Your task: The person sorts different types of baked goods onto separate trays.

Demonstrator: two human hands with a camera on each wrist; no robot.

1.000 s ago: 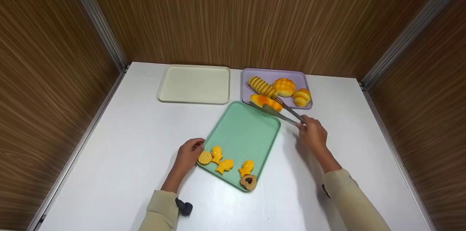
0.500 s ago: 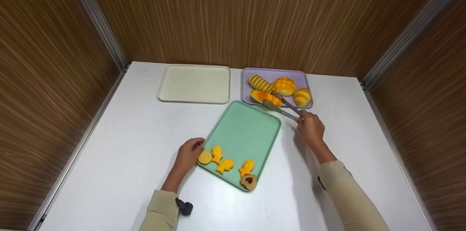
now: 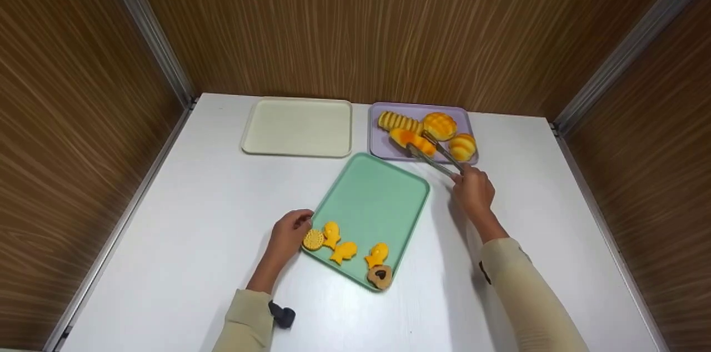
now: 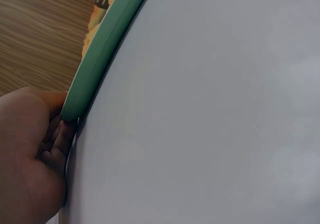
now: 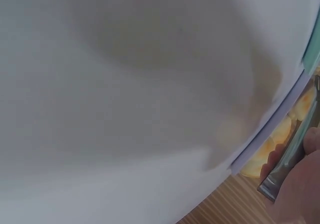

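Observation:
My left hand [image 3: 290,234] grips the left rim of a green tray [image 3: 375,196], its fingers curled at the edge in the left wrist view. On that tray lie several fish-shaped yellow cookies [image 3: 344,252], a round cookie [image 3: 313,240] and a cookie with a dark heart centre [image 3: 380,277]. My right hand [image 3: 475,192] holds metal tongs [image 3: 433,162], also seen in the right wrist view. The tongs' arms are spread, one tip on either side of an orange-yellow long bun [image 3: 408,139] on the purple tray [image 3: 383,149].
Beside that bun lie a striped roll [image 3: 397,121], a round scored bun [image 3: 440,126] and a smaller swirled bun [image 3: 462,146]. A cream tray [image 3: 297,127] stands at the back left. Wood-grain panels [image 3: 355,24] enclose the white table [image 3: 183,219] at the back and sides.
The right hand has moved slightly forward with the tongs. The long bun has shifted back and right, nudging the striped roll and scored bun. My left hand stays on the green tray.

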